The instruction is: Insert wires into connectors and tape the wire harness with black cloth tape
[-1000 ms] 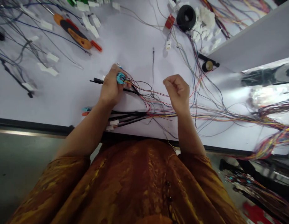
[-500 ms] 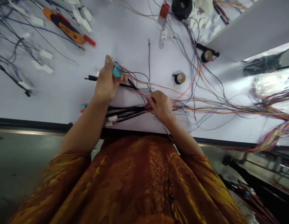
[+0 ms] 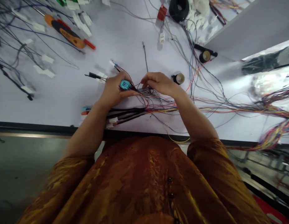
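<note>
A light blue connector [image 3: 125,84] sits in the grasp of my left hand [image 3: 113,91], whose fingers and thumb close round it and the thin wires leaving it. To its right my right hand [image 3: 158,83] is closed on thin wires, with fingertips and thumb together near the wire bundle. The bundle of coloured wires [image 3: 205,108] runs rightward under my right forearm. Black sleeved branches [image 3: 128,111] lie below my hands, with white connectors [image 3: 113,120] beside my left forearm. A black connector [image 3: 94,75] rests left of my left hand.
An orange and black screwdriver [image 3: 67,33] lies at the upper left among wires and white connectors. Tape rolls [image 3: 180,79] stand right of my right hand. A red connector [image 3: 162,13] and a black roll [image 3: 179,9] are at the top. The table edge [image 3: 42,128] runs in front of my body.
My left hand has moved right and slightly down with the blue connector, which has turned. My right hand has moved up from the lower bundle to the wires near the connector.
</note>
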